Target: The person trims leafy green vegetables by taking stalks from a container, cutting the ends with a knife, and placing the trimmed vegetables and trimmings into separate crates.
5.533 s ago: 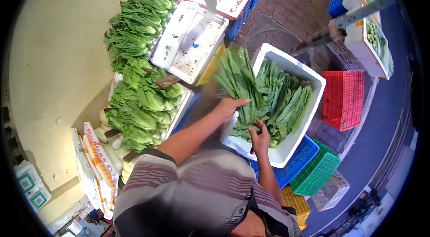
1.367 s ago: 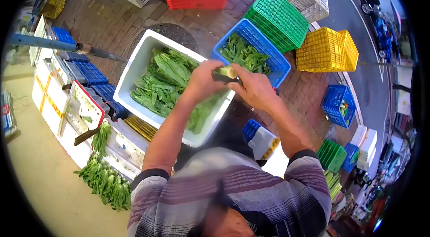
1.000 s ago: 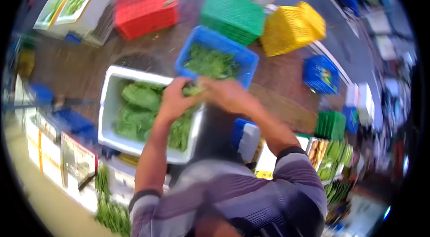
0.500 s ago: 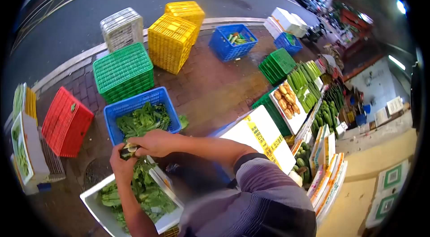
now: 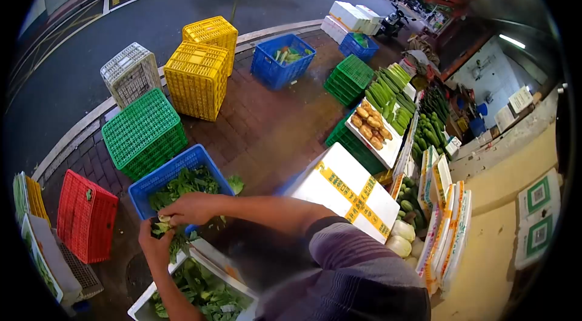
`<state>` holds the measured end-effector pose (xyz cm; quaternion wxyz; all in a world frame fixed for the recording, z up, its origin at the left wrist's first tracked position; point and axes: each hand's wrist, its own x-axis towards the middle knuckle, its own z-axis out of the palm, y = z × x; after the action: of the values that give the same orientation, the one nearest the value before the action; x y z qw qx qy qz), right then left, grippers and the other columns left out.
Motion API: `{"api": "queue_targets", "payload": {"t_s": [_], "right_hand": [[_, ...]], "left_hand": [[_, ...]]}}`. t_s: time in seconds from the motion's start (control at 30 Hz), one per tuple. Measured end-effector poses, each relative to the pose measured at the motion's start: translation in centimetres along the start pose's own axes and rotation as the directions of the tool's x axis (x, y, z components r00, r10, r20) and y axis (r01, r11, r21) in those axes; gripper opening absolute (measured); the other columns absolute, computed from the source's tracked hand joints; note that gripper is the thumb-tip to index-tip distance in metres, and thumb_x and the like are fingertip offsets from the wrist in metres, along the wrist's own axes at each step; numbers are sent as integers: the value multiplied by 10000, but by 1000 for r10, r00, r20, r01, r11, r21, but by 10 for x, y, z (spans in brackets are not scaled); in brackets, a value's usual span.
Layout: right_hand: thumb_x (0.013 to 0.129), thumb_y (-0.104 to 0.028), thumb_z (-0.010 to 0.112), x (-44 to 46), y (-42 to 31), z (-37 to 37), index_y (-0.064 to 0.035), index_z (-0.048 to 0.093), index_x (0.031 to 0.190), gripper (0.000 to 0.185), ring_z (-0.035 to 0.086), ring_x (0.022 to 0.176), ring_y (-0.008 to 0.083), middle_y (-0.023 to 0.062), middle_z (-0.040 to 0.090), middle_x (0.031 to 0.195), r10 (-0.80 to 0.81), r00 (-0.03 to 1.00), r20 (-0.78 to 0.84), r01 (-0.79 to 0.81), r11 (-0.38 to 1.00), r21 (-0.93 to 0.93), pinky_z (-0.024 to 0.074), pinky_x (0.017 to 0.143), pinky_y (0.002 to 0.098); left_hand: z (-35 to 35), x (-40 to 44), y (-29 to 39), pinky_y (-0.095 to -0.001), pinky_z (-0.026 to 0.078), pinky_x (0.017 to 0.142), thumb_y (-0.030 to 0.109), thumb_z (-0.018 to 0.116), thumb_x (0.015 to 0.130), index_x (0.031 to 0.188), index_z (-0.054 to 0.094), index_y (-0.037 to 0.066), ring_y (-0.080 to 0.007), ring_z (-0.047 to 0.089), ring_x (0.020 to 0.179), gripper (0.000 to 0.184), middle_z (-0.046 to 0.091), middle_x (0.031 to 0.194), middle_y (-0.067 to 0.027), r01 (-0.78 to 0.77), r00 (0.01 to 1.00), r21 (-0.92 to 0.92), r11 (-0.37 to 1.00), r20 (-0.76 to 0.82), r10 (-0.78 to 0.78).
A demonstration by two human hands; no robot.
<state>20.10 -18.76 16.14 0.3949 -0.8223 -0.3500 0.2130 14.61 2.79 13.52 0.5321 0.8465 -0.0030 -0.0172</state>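
Leafy green vegetable (image 5: 162,226), its pale stem end upward, sits between my two hands above the gap between a blue crate and a white foam box. My left hand (image 5: 156,247) curls around it from the near side, thumb and fingers closed. From the far side, my right hand (image 5: 193,207) pinches the stem end. Trimmed-looking leaves fill part of the blue crate (image 5: 138,192) just beyond my hands. Below them, the white foam box (image 5: 142,306) holds more leafy greens (image 5: 200,287), partly hidden by my left forearm.
Green crates (image 5: 142,133), yellow crates (image 5: 197,78) and a red crate (image 5: 88,218) stand ahead and left. A closed foam box (image 5: 339,190) with yellow tape is right of me, near potato-like tubers (image 5: 371,124) and cucumbers (image 5: 429,133). A road lies beyond the curb.
My view has turned, so the crates sit further left and the stall shows more. Both hands stay together at the vegetable and have shifted slightly down and left in the picture.
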Motion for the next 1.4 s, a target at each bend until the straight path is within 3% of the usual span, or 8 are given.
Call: {"api": "queue_targets", "payload": {"t_s": [0.23,0.33,0.63,0.77,1.03,1.13,1.23,1.4], "right_hand": [[1007,-334,515,29,39,19,-55,525,1402,484,661,952,346,175,696,1090,-77,976,-202,107,984,141,491,845,441],[1019,-352,503,32,24,0,-47,516,1411,496,655,943,303,169,689,1075,278,956,-98,-223,899,376,492,853,409],[1019,-330,513,62,67,32,-78,559,1324,398,641,851,371,197,667,965,263,830,-493,-135,951,280,487,746,457],[1020,-352,513,63,101,59,-95,590,1277,372,641,827,454,235,680,937,247,793,-556,-136,963,234,493,696,500],[1026,-389,462,74,146,74,-109,593,1291,407,605,1116,423,223,655,1159,363,836,-412,-328,932,155,473,943,432],[1017,-459,445,87,193,92,-30,622,1232,511,672,911,375,249,683,1062,172,781,-600,-229,973,-20,519,818,416],[993,-534,451,93,216,80,28,660,1153,620,668,677,302,254,703,911,600,729,-329,-519,798,306,517,637,397],[936,-603,519,83,200,63,16,689,1086,659,584,554,222,133,637,709,739,631,-235,-595,656,465,467,511,371]], "left_hand": [[-18,4,-21,-307,475,793,-35,773,740,1084,595,-3,-157,559,854,389,610,962,-55,31,998,-82,996,-61,-36],[-25,8,-18,-294,465,814,-51,756,749,1088,586,-9,-149,540,868,381,594,976,-48,25,988,-103,994,-150,-40],[-69,-13,-66,-324,459,878,80,798,777,1180,576,-5,-181,561,965,468,595,1086,-66,-1,927,-275,961,-360,-102],[-78,-36,-51,-327,479,847,49,829,720,1158,593,30,-176,572,924,498,614,1024,-59,23,876,45,999,-481,1],[-112,-92,-23,-279,485,824,50,843,699,1117,600,9,-127,580,902,485,624,999,-40,-48,824,-226,973,-559,-89],[-112,-104,-16,-280,455,838,173,857,720,1065,608,17,-126,552,895,454,605,970,-23,10,802,-175,985,-587,-113],[-110,-113,-9,-282,465,833,98,836,714,1086,595,4,-132,554,891,452,594,973,-32,3,803,-160,987,-587,-98],[-102,-116,-18,-283,481,825,49,829,726,1128,587,-7,-126,567,899,472,607,989,-43,-35,824,-204,978,-560,-87]]}}
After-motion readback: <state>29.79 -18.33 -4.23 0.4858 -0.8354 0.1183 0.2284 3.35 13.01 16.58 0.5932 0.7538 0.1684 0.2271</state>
